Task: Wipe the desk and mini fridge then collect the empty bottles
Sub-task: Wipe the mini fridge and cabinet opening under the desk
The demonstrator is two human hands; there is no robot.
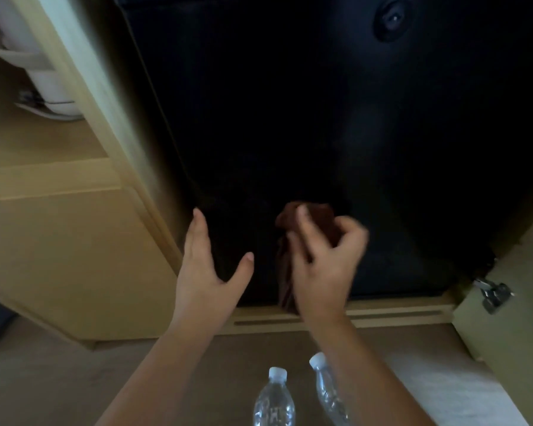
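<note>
Your right grip (323,262) clutches a bunched brown cloth (308,215) against the black mini fridge (320,118); your left grip (210,265) is open, fingers straight, beside it.

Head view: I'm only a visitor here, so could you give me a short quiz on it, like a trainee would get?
1. Fill in: the brown cloth against the black mini fridge is gripped by the ___ hand.
2. How many clear bottles with white caps show at the bottom edge? A) one B) two C) four
3. True or false: the left hand has straight fingers and holds nothing.

Key
1. The right hand.
2. B.
3. True.
</note>
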